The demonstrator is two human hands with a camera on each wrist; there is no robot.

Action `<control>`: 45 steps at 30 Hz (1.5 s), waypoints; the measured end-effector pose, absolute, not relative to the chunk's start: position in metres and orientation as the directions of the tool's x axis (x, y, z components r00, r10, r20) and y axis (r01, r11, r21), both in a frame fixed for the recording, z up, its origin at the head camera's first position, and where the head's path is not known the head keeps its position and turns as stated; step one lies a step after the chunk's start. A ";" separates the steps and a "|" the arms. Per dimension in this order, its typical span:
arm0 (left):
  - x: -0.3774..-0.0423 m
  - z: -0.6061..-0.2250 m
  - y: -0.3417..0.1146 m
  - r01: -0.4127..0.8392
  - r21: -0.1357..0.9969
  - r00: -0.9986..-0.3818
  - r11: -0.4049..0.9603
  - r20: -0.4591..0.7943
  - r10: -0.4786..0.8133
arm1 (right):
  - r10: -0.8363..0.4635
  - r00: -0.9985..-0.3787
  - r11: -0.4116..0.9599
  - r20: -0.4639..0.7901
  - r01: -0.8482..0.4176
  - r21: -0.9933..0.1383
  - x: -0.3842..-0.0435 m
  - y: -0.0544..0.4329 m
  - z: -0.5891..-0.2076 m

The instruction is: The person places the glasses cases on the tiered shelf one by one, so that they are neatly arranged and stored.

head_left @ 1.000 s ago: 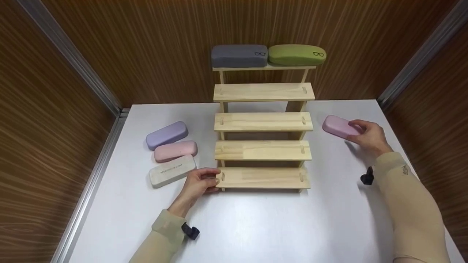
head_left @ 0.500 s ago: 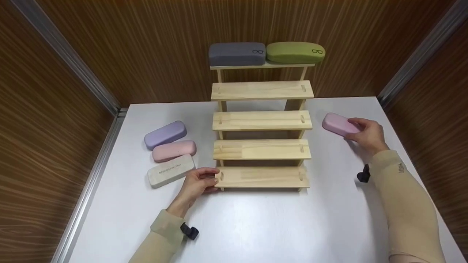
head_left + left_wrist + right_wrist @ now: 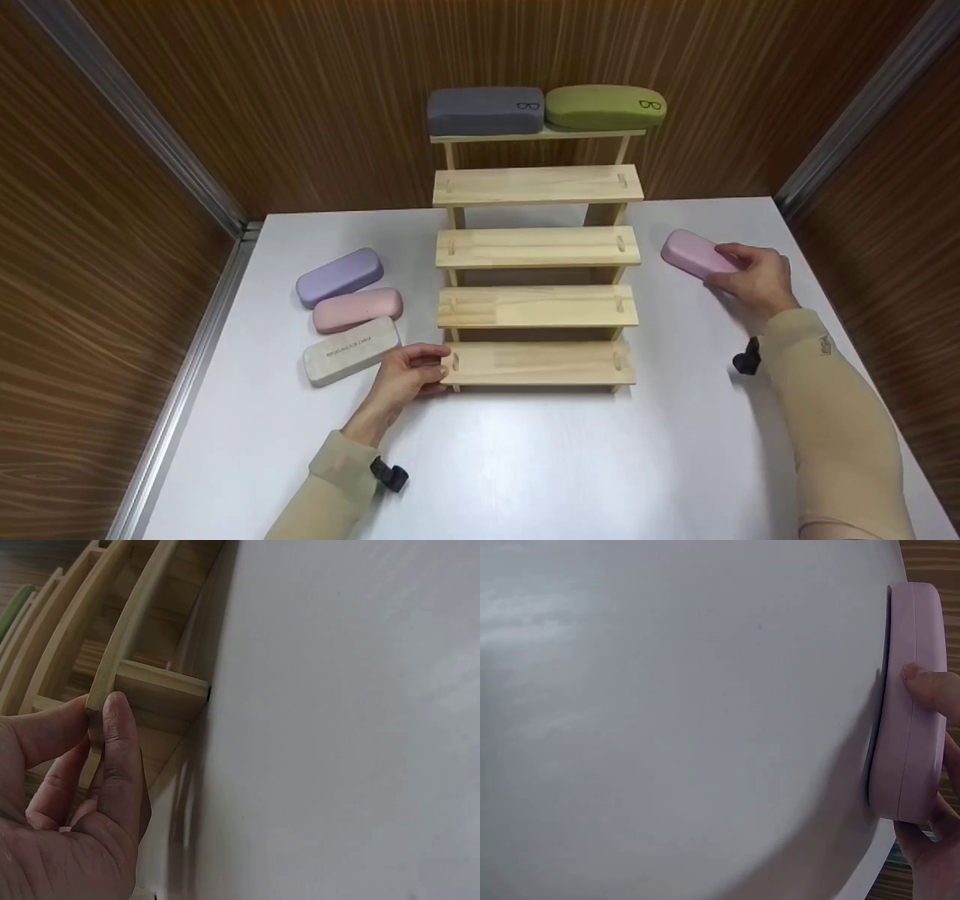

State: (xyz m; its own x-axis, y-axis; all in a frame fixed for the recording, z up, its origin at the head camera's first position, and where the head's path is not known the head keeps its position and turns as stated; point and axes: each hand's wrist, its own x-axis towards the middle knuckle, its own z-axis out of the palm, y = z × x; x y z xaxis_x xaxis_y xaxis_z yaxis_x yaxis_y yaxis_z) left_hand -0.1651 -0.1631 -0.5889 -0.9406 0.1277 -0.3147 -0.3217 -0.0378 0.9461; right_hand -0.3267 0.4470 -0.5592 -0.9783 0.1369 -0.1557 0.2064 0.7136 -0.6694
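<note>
My left hand point(image 3: 401, 381) pinches the left end of the lowest step of a wooden tiered rack point(image 3: 536, 247); the left wrist view shows thumb and fingers on either side of the board point(image 3: 112, 652). At the right of the table, my right hand point(image 3: 757, 281) grips a pink-lilac glasses case point(image 3: 696, 253) across its near end. In the right wrist view the thumb presses on the side of this case point(image 3: 907, 757), which lies at or just above the table; I cannot tell which. A grey-blue glasses case point(image 3: 486, 111) and a green one point(image 3: 606, 109) sit side by side on the top step.
Left of the rack, a purple case point(image 3: 340, 277), a pink case point(image 3: 358, 310) and an off-white case with lettering point(image 3: 351, 351) lie close together on the white table point(image 3: 540, 465). Wood-grain panels point(image 3: 337, 97) stand behind and at both sides.
The whole head view has shifted slightly. Both hands keep their holds, the left on the rack and the right on the pink-lilac glasses case, with hardly any movement.
</note>
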 end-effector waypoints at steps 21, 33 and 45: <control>-0.167 -0.587 -0.165 -0.312 0.949 -0.944 -0.041 -0.304 0.127 | 0.112 -0.992 0.750 -0.061 0.124 -0.649 -0.327 0.437 -0.532; -0.166 -0.586 -0.163 -0.312 0.950 -0.944 -0.028 -0.306 0.123 | 0.140 -0.989 0.764 0.057 0.071 -0.642 -0.320 0.440 -0.506; -0.165 -0.588 -0.163 -0.317 0.948 -0.943 -0.021 -0.313 0.113 | 0.143 -0.985 0.755 0.101 0.042 -0.655 -0.307 0.441 -0.477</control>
State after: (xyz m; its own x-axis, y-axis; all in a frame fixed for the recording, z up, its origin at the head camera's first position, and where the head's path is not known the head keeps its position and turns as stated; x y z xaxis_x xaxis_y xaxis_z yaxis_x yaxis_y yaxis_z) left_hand -0.1650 -0.1631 -0.5876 -0.9430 0.1130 -0.3130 -0.3173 -0.0214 0.9481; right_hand -0.3074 0.4415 -0.4766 -0.9846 0.1429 0.1009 0.0425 0.7549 -0.6545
